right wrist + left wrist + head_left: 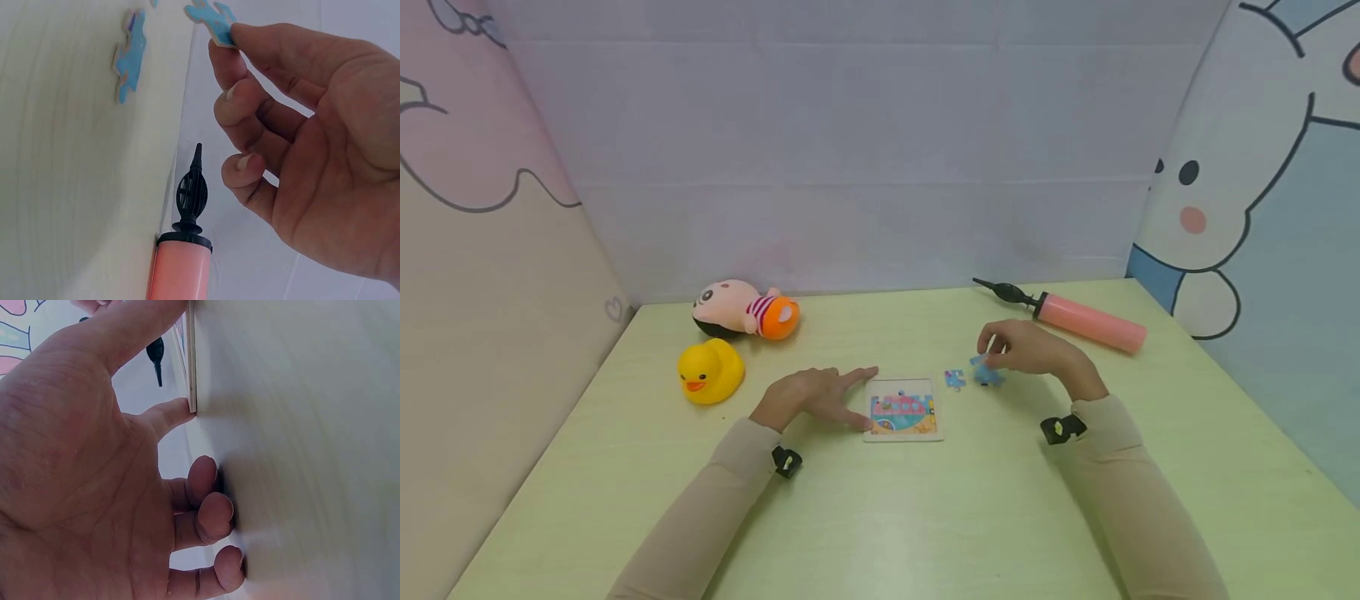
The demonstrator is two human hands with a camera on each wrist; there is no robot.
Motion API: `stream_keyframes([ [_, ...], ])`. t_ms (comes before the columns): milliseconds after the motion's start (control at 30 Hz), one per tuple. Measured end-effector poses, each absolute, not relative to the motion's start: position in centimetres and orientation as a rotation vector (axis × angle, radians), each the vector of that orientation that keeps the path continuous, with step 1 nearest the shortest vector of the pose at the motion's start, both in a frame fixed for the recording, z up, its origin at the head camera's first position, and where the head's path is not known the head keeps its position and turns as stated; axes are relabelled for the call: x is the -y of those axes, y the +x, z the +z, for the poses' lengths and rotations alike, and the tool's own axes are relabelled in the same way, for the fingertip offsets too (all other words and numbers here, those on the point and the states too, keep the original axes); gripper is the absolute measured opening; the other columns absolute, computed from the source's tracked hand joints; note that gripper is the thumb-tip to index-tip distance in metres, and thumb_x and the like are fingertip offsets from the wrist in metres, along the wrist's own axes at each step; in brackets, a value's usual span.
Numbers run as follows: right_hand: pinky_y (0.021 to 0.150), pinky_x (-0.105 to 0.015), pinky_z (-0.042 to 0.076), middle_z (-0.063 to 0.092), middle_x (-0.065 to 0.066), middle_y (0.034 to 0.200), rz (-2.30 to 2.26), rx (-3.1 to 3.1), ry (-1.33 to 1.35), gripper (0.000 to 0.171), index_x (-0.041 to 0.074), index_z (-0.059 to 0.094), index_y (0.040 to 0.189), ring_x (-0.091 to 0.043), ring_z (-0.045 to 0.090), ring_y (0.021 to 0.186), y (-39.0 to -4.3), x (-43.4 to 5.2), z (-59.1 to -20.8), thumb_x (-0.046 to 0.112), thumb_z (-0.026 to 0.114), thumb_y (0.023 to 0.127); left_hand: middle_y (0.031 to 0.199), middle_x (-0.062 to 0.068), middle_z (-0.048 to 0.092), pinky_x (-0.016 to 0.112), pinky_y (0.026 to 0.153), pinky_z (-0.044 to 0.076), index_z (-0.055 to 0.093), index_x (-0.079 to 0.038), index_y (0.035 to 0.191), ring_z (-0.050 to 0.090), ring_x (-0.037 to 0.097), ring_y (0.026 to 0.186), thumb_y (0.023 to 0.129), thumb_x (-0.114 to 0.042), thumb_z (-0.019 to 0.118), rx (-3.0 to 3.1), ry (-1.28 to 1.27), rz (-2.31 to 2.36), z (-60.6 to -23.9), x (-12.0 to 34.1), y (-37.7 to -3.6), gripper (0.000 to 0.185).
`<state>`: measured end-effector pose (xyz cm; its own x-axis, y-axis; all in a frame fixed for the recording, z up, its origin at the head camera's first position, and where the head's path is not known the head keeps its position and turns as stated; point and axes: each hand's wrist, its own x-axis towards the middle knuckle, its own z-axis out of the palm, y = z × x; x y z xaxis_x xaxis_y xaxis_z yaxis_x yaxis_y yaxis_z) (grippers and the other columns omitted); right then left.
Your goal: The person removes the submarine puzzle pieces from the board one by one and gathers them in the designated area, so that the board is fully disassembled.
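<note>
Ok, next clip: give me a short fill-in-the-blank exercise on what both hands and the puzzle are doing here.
1. The right hand pinches a blue puzzle ____ between thumb and fingertip.
2. The left hand touches the ____ edge of the puzzle board, seen from the head camera.
3. Another loose piece lies on the table between the board and the ____ hand.
4. Behind the right hand lies a ____ air pump with a black nozzle.

Missing words: piece; left; right; pink
</note>
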<state>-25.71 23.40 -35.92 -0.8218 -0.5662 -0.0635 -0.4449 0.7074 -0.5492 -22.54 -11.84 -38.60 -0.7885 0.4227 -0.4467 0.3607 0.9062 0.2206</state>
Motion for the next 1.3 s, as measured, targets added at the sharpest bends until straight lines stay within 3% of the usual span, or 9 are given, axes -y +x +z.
stream_keyframes([
  [200,0.064,-0.033,0.048,0.068,-0.005,0.086,-0.773,-2.629,-0.705,0.008,0.004,0.064,0.097,-0.019,0.059,0.069,-25.9,-25.1,-36.1,0.009,0.068,0.093,0.149,0.023,0.042,0.062,0.099,0.041,0.02,-0.039,0.16,0.048,0.042,0.128,0.085,-0.068,0.064,-2.559,0.549,0.188,-38.7,12.0,-22.4,0.092],
  [467,0.062,-0.031,0.041,0.06,-0.002,0.075,-0.723,-2.585,-0.605,0.013,0.002,0.066,0.097,-0.013,0.05,0.062,-25.6,-26.8,-36.3,0.013,0.07,0.091,0.152,0.023,0.04,0.062,0.099,0.04,0.019,-0.04,0.159,0.046,0.043,0.13,0.084,-0.07,0.064,-2.56,0.539,0.188,-38.7,12.0,-22.5,0.092],
  [767,0.069,-0.031,0.044,0.063,-0.001,0.086,-0.671,-2.608,-0.591,0.012,0.002,0.067,0.096,-0.015,0.053,0.077,-26.1,-28.3,-37.1,0.011,0.068,0.088,0.149,0.022,0.043,0.061,0.099,0.041,0.02,-0.04,0.159,0.048,0.042,0.128,0.084,-0.071,0.063,-2.571,0.555,0.177,-39.0,12.0,-22.7,0.092],
  [1300,0.073,-0.032,0.041,0.06,-0.004,0.09,-0.669,-2.597,-0.545,0.011,0.003,0.065,0.096,-0.016,0.05,0.081,-26.4,-28.8,-37.6,0.012,0.067,0.091,0.152,0.023,0.039,0.062,0.1,0.04,0.019,-0.04,0.16,0.045,0.042,0.132,0.085,-0.071,0.062,-2.564,0.558,0.178,-38.8,12.0,-22.7,0.092],
])
